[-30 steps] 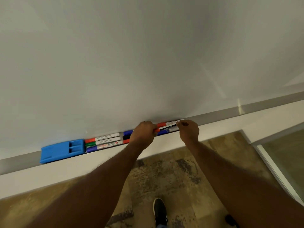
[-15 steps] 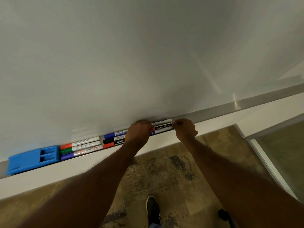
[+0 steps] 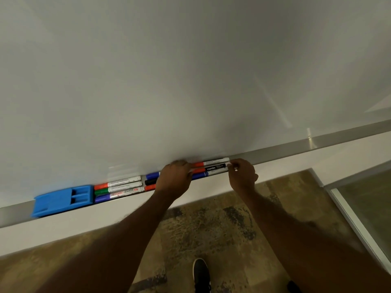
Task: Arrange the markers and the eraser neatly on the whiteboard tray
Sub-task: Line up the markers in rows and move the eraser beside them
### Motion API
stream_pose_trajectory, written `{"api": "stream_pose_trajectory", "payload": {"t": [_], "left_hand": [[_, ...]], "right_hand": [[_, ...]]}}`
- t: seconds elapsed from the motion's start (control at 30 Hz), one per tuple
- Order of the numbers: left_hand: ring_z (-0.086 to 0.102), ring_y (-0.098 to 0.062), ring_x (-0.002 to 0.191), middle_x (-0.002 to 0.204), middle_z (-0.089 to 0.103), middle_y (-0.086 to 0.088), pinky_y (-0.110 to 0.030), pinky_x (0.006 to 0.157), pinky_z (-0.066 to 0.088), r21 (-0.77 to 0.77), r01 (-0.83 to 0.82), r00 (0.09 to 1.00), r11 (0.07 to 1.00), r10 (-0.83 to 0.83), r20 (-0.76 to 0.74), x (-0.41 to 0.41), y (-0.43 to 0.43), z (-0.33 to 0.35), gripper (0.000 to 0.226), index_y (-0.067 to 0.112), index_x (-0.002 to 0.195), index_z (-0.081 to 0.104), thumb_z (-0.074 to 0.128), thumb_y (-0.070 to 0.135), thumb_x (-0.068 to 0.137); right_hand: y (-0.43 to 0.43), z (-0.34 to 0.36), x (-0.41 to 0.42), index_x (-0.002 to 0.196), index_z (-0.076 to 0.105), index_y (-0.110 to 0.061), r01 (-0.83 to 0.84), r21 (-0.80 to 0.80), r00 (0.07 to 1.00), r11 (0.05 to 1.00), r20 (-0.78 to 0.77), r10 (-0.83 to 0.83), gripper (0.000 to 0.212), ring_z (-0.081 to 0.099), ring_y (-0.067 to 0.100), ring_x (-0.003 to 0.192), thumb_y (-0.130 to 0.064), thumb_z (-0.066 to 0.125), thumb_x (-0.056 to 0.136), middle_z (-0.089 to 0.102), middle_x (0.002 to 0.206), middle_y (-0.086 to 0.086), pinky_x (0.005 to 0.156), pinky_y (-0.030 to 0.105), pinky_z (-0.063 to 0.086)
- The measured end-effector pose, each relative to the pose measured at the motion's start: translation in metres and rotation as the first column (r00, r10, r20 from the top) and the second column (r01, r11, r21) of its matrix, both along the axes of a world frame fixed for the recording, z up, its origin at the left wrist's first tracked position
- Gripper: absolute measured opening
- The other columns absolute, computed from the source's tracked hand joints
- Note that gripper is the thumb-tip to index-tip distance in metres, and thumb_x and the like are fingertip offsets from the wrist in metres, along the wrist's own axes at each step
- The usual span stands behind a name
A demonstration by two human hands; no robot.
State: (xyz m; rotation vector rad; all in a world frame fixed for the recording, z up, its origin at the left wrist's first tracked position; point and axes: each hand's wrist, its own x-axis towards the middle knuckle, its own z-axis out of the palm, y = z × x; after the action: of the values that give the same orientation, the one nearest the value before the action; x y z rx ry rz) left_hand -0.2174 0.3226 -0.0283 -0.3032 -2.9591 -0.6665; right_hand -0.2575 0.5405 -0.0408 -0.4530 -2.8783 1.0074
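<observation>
Whiteboard tray [image 3: 330, 142], grey metal rail under the board, contents listed left to right. Blue eraser [image 3: 63, 199]: flat in the tray, at the left end of the row. First marker group [image 3: 119, 188]: three markers side by side, red, green and purple caps toward the eraser, just beside it, parallel. Second marker group [image 3: 151, 181]: blue, black and red caps showing, barrels hidden under the left hand. Third marker group [image 3: 213, 168]: three markers stacked front to back, two red caps and one blue, between the two hands. Left hand [image 3: 174, 179]: laid palm-down over the join of the second and third groups, fingers curled over the barrels, pressing rather than lifting. Right hand [image 3: 242, 175]: fingertips pinched narrow against the tail ends of the third group. Change over the last second: the hands hold the same stations throughout, and the third group now lies square, ends level, where a second ago its markers sat staggered. Judgement: the closing alignment step; all items lie in one line along the tray, with only slight nudging of the right-hand group likely left.
</observation>
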Motion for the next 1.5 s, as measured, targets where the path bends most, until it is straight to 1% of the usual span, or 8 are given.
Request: {"api": "stream_pose_trajectory", "payload": {"t": [0.27,0.43,0.63,0.77,0.93,1.03,1.3,1.5], "left_hand": [[0.064,-0.025,0.09,0.101,0.072,-0.004,-0.036,0.076,0.051,-0.044,-0.155,0.988,0.987,0.156,0.003,0.063,-0.103,0.006,0.024,0.019,0.11,0.069,0.061,0.024,0.088],[0.065,-0.028,0.09,0.1,0.072,-0.005,-0.039,0.077,0.054,-0.069,-0.284,0.958,0.956,0.286,0.017,0.106,-0.169,0.011,0.026,0.015,0.11,0.07,0.067,0.018,0.084],[0.064,-0.032,0.091,0.1,0.07,-0.009,-0.045,0.079,0.052,-0.098,-0.427,0.904,0.899,0.428,-0.011,0.148,-0.233,0.012,0.025,0.011,0.108,0.07,0.065,0.019,0.084],[0.058,-0.033,0.102,0.113,0.062,-0.012,-0.049,0.086,0.048,-0.089,-0.618,0.78,0.781,0.623,0.048,0.167,-0.261,0.009,0.037,0.012,0.117,0.064,0.068,0.029,0.084],[0.052,-0.036,0.112,0.125,0.052,-0.017,-0.053,0.092,0.047,-0.055,-0.727,0.667,0.685,0.722,0.182,0.179,-0.287,0.003,0.055,0.01,0.129,0.05,0.066,0.04,0.086],[0.053,-0.037,0.116,0.133,0.05,-0.019,-0.053,0.093,0.049,0.024,-0.759,0.633,0.651,0.728,0.265,0.179,-0.295,-0.002,0.063,0.01,0.133,0.045,0.067,0.044,0.085],[0.059,-0.033,0.114,0.133,0.057,-0.013,-0.054,0.093,0.05,0.031,-0.743,0.635,0.669,0.689,0.35,0.171,-0.303,-0.007,0.071,0.013,0.14,0.036,0.066,0.047,0.085],[0.058,-0.034,0.114,0.132,0.057,-0.018,-0.052,0.093,0.053,0.167,-0.741,0.657,0.65,0.651,0.38,0.171,-0.305,-0.007,0.072,0.007,0.141,0.037,0.07,0.037,0.085]], "right_hand": [[-0.084,0.008,0.055,0.092,0.07,-0.014,-0.391,-0.003,0.899,0.921,-0.215,0.381,0.011,0.062,0.023,0.088,-0.01,0.068,0.081,0.07,0.089,0.002,0.081,0.042,0.048],[-0.15,0.008,0.08,0.094,0.069,-0.013,-0.562,-0.026,0.812,0.827,-0.207,0.546,0.011,0.062,0.02,0.093,-0.011,0.067,0.083,0.07,0.093,0.003,0.085,0.042,0.049],[-0.195,0.004,0.096,0.093,0.068,-0.019,-0.624,0.023,0.769,0.781,-0.159,0.619,0.009,0.058,0.016,0.092,-0.018,0.066,0.085,0.067,0.092,-0.002,0.087,0.039,0.047],[-0.216,0.004,0.104,0.099,0.067,-0.017,-0.654,0.011,0.746,0.756,-0.157,0.647,0.014,0.058,0.018,0.096,-0.017,0.067,0.085,0.067,0.098,0.001,0.085,0.033,0.048],[-0.268,0.014,0.119,0.109,0.065,-0.012,-0.741,-0.118,0.671,0.661,-0.169,0.722,0.022,0.061,0.016,0.1,-0.017,0.066,0.088,0.067,0.108,0.005,0.089,0.031,0.053],[-0.3,0.017,0.129,0.124,0.058,-0.014,-0.767,-0.208,0.629,0.607,-0.057,0.775,0.037,0.061,0.016,0.102,-0.023,0.066,0.089,0.065,0.118,0.004,0.092,0.035,0.053],[-0.342,0.014,0.135,0.131,0.051,-0.015,-0.666,-0.302,0.69,0.682,0.096,0.717,0.05,0.059,0.023,0.111,-0.026,0.069,0.086,0.059,0.128,0.006,0.096,0.038,0.05],[-0.346,0.014,0.134,0.125,0.055,-0.015,-0.626,-0.319,0.736,0.711,0.058,0.674,0.043,0.061,0.019,0.098,-0.023,0.07,0.085,0.062,0.12,0.006,0.081,0.025,0.049]]}}
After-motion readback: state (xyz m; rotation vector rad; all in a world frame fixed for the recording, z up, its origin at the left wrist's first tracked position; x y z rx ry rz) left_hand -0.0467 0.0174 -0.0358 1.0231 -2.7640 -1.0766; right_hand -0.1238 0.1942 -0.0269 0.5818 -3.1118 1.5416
